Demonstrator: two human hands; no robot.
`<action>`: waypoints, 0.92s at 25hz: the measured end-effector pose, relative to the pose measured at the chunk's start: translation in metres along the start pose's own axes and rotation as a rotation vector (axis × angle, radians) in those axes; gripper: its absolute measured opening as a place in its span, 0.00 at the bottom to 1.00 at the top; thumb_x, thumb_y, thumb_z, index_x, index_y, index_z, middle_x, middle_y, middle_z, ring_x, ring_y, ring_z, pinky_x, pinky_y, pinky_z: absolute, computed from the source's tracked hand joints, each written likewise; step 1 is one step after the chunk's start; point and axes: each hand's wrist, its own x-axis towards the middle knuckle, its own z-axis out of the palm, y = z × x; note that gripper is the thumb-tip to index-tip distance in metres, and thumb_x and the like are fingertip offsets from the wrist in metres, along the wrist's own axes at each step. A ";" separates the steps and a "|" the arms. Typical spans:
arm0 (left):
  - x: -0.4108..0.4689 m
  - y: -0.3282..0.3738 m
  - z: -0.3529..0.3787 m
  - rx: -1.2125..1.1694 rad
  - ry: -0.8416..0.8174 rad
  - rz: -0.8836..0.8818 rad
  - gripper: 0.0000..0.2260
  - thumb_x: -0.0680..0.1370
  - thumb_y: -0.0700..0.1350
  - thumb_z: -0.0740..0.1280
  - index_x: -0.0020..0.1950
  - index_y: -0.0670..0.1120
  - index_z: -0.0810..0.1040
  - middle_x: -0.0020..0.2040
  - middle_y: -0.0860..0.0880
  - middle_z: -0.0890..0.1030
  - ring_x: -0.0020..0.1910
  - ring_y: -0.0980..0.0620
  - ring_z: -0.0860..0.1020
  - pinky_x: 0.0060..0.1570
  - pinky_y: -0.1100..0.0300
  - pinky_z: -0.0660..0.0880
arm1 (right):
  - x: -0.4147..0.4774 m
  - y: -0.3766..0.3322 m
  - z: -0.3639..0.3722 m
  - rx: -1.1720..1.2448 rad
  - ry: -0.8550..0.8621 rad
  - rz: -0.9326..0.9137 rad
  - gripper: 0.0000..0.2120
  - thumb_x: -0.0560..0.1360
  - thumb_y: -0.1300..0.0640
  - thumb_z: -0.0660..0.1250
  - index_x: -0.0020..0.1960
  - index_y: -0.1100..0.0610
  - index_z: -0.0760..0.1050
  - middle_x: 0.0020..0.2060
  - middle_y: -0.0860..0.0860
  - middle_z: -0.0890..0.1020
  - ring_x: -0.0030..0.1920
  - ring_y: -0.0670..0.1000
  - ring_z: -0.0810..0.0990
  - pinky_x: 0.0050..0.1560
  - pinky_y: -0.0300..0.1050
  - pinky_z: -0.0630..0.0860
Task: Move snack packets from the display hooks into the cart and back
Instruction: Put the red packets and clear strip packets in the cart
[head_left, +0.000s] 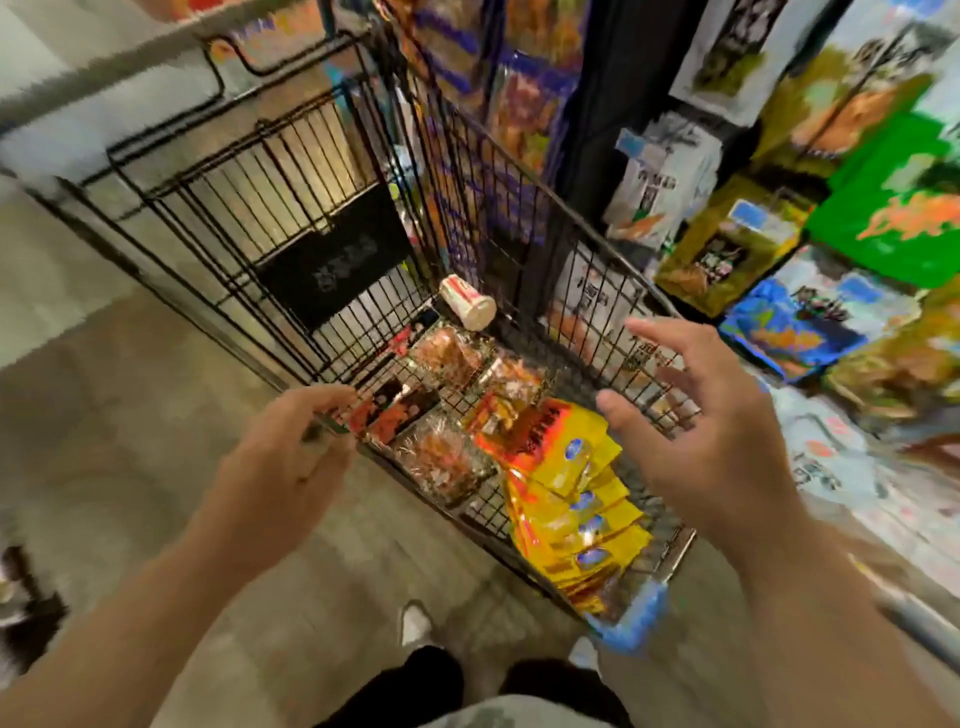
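Observation:
A black wire cart (291, 218) stands in front of me with snack packets in its basket. A stack of yellow and orange packets (571, 499) lies at the near right of the basket, and clear packets of brown snacks (441, 457) lie beside it. My left hand (291, 447) is at the cart's near left rim with fingers loosely curled, holding nothing that I can see. My right hand (711, 421) hovers over the right side of the basket, fingers spread and empty. The frame is blurred by motion.
A white cup (467, 304) lies on its side deep in the basket. Hanging snack packets (727, 244) fill the display on the right, green, blue and olive ones among them. Bare concrete floor lies to the left. My shoes show below the cart.

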 end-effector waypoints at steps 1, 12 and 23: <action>0.008 -0.010 -0.007 0.005 0.001 -0.006 0.19 0.78 0.42 0.70 0.67 0.56 0.75 0.59 0.61 0.78 0.58 0.76 0.74 0.56 0.66 0.73 | 0.000 -0.004 0.008 -0.006 0.019 0.003 0.22 0.76 0.49 0.72 0.68 0.46 0.73 0.63 0.37 0.76 0.65 0.41 0.75 0.61 0.31 0.72; 0.101 -0.038 0.021 0.112 -0.316 -0.009 0.22 0.80 0.53 0.67 0.74 0.57 0.70 0.67 0.65 0.71 0.66 0.66 0.67 0.66 0.60 0.68 | 0.023 0.038 0.065 0.018 0.072 0.237 0.25 0.71 0.40 0.71 0.66 0.36 0.71 0.63 0.30 0.72 0.63 0.38 0.75 0.60 0.28 0.71; 0.263 -0.121 0.117 0.516 -0.727 -0.162 0.27 0.80 0.56 0.69 0.78 0.58 0.65 0.77 0.52 0.67 0.70 0.48 0.74 0.64 0.52 0.75 | 0.103 0.141 0.149 0.052 -0.091 0.318 0.30 0.70 0.47 0.77 0.69 0.46 0.72 0.64 0.39 0.74 0.65 0.38 0.72 0.66 0.30 0.67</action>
